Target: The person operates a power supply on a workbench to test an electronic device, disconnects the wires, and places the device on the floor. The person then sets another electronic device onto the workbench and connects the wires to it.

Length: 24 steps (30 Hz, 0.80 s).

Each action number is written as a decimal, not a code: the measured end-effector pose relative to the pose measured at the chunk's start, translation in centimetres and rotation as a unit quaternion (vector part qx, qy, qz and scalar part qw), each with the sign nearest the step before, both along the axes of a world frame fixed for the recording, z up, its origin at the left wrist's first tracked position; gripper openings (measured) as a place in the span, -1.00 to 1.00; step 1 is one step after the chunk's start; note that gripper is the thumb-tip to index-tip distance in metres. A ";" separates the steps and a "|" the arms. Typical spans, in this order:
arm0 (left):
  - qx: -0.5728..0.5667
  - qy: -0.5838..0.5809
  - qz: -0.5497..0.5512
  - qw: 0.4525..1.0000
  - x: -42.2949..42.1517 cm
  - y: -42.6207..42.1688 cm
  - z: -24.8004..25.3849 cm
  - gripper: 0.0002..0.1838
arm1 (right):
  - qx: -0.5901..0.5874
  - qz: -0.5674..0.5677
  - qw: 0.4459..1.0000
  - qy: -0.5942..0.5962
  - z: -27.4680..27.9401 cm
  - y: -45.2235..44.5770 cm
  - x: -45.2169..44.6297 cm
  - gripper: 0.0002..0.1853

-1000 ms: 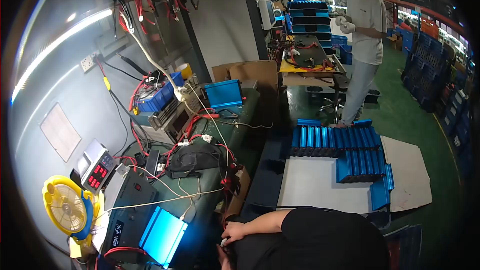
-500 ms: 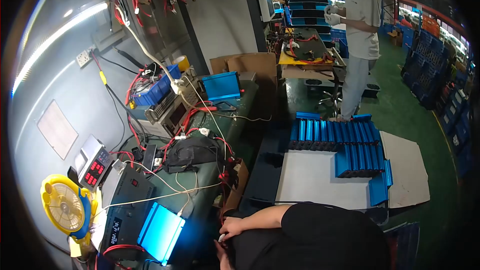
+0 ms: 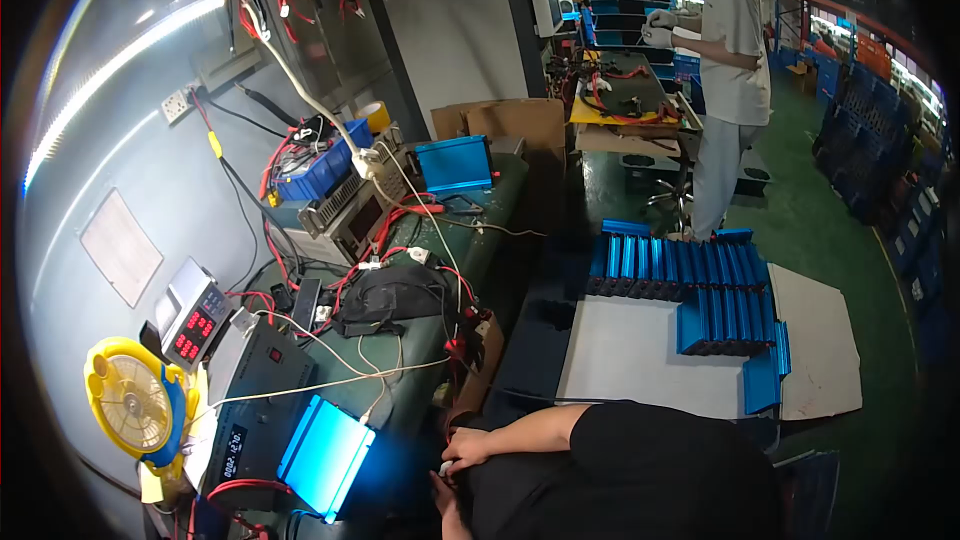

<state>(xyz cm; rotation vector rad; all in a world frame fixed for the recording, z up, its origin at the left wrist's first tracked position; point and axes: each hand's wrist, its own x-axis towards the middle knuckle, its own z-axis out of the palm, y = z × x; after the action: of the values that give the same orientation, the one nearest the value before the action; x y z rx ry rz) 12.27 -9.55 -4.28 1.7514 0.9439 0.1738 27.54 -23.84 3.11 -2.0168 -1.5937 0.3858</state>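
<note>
Low in the view, my right hand (image 3: 467, 448) is closed, its fingers pinching a small white piece (image 3: 446, 467) that looks like a connector. My left hand (image 3: 445, 496) comes up from below, partly cut off by dark clothing, with its fingertips closed at the same piece. A thin red wire (image 3: 449, 424) shows just above my right hand. To their left, a bright blue metal-cased unit (image 3: 327, 457) lies tilted at the bench edge, with a white cable plugged in at its upper corner. Both hands are close to my black shirt, beside the bench.
A grey test instrument (image 3: 262, 377), a red-digit meter (image 3: 195, 325) and a yellow fan (image 3: 130, 400) stand on the left. Loose cables and a black bag (image 3: 395, 298) cover the green bench. Rows of blue units (image 3: 725, 315) stand on a white-topped cart (image 3: 625, 350). A co-worker (image 3: 728, 60) stands beyond.
The view has shifted slightly, so the bench and cart sit a little further right. My hands stay together at the white piece with hardly any movement.
</note>
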 end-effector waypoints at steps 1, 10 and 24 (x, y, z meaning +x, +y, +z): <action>0.054 -0.051 0.017 0.997 0.3 0.1 -1.7 -0.34 | -0.007 -0.002 1.000 0.003 -0.1 0.0 -0.1 -0.45; -0.039 -0.048 0.002 0.998 -0.5 0.1 0.4 -0.37 | -0.015 -0.001 1.000 -0.015 0.4 -0.1 0.0 -0.48; -0.079 -0.028 0.013 0.996 -0.1 -1.0 3.7 -0.44 | -0.018 -0.023 0.999 -0.035 0.3 -0.2 -0.6 -0.46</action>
<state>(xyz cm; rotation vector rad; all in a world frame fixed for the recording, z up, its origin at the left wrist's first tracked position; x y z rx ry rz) 12.20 -10.57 -0.58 1.5825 0.9148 0.1610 26.97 -24.02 3.43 -2.1115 -1.5895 0.3315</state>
